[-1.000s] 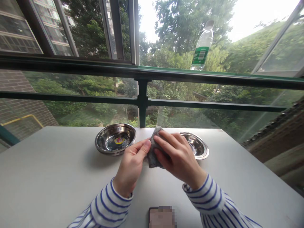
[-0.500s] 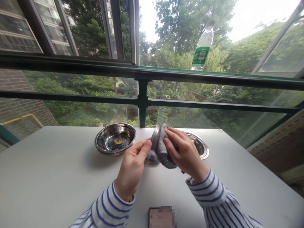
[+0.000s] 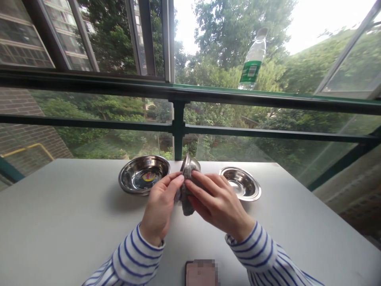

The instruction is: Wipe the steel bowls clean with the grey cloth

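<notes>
Between my hands a small metal bowl (image 3: 194, 163) is tipped up on its side above the table. My left hand (image 3: 161, 198) pinches its rim between thumb and fingers. A grey cloth (image 3: 187, 207) lies against the outside of the bowl, pressed there by the fingers of my right hand (image 3: 222, 200). The fingers and the cloth hide most of the bowl's lower part.
A larger metal bowl (image 3: 123, 180) with a yellow and red sticker inside stands at the back left of the white table (image 3: 74, 222). Another metal bowl (image 3: 256, 194) stands at the back right. A phone (image 3: 201, 274) lies at the near edge. A plastic bottle (image 3: 251, 67) stands beyond the railing (image 3: 119, 89).
My hands have shifted slightly left with the small bowl and the cloth. The right hand has slid the cloth across the bowl's outside, and the right-hand bowl shows more fully.
</notes>
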A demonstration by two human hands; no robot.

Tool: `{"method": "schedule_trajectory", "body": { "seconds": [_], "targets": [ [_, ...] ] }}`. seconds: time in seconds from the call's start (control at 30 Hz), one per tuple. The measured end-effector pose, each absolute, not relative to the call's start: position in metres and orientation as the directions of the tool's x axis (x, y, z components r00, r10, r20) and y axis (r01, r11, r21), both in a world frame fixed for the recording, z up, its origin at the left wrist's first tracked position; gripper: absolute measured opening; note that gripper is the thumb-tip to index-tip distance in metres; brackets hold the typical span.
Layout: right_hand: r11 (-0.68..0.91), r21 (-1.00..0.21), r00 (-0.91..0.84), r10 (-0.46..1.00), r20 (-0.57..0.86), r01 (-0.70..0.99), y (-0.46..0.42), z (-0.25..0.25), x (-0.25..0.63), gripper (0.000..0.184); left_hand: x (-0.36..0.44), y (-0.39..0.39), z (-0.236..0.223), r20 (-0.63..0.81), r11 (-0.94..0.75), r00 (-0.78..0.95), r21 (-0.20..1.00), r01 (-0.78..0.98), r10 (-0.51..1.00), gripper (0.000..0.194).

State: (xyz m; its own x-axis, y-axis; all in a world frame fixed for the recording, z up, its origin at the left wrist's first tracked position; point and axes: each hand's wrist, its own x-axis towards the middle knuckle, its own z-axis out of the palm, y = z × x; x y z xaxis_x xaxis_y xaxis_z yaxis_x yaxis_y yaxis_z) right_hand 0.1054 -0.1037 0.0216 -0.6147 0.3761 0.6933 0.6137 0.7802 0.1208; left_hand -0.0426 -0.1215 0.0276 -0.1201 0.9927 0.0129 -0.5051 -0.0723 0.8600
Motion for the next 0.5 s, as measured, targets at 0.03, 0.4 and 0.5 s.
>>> {"method": "schedule_trajectory", "body": {
  "seconds": [0.03,0.4,0.5],
  "targets": [
    [0.786,0.139,-0.636,0.367,0.679,0.602,-0.104,0.022,0.105,0.034,-0.043,-0.121,0.028,0.011,-0.068,-0.113,0.852,-0.519,0.994,0.027],
    [0.701,-0.184,-0.368,0.558,0.744,0.689,-0.09,0.027,0.12,0.033,-0.037,-0.127,0.027,0.061,-0.066,-0.025,0.88,-0.471,0.998,0.022],
    [0.746,-0.084,-0.47,0.498,0.729,0.661,-0.097,0.027,0.116,0.034,-0.038,-0.127,0.025,0.063,-0.09,-0.073,0.872,-0.481,0.995,0.02]
  ]
}}
